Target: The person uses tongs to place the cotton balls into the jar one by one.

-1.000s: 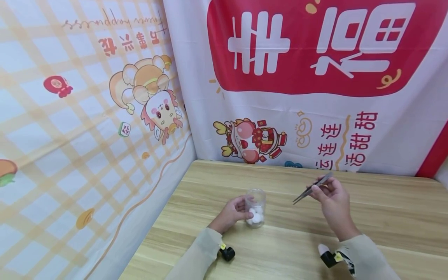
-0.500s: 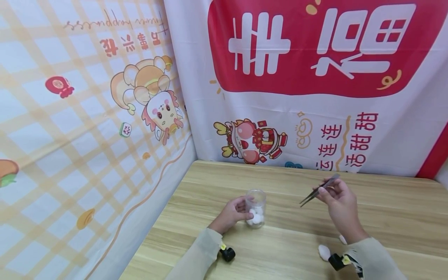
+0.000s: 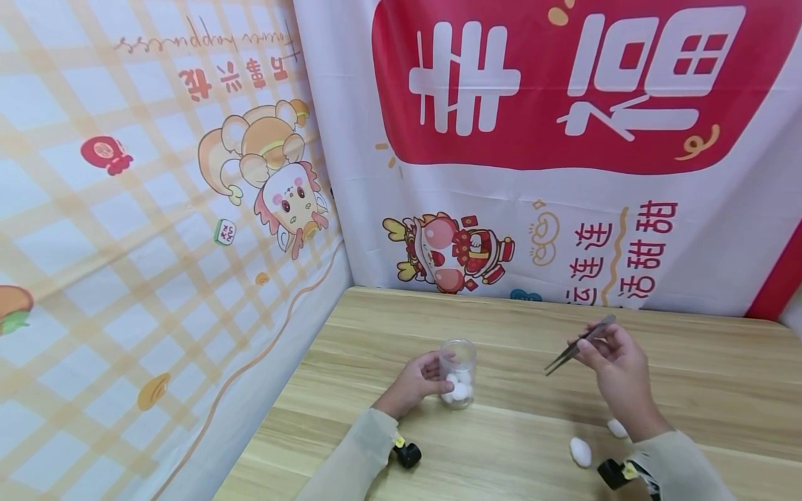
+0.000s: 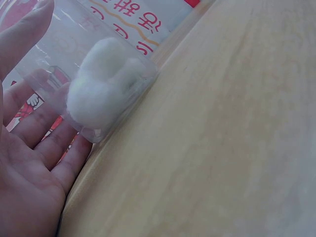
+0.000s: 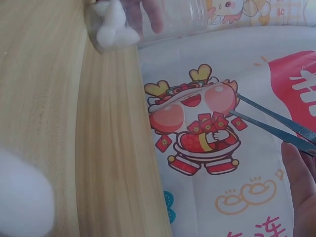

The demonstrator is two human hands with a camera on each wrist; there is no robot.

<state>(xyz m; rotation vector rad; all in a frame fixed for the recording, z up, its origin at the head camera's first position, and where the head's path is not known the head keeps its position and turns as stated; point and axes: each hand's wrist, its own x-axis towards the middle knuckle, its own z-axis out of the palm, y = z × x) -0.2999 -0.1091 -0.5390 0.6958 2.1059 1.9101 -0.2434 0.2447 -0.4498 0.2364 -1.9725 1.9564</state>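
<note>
The clear jar (image 3: 457, 372) of cotton balls (image 3: 456, 387) stands on the wooden table (image 3: 514, 334), the left hand (image 3: 415, 381) curled around its side. The right hand (image 3: 617, 365), pinching empty tweezers (image 3: 579, 344), has drifted rightward, uncovering two loose cotton balls (image 3: 580, 451) near its wrist. Printed banners (image 3: 564, 153) back the table.

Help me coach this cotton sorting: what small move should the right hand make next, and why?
Probably lower the tweezers toward the nearer cotton ball. The right hand holds them raised with empty tips, two balls lie loose on the table, and the left hand holds the jar.
</note>
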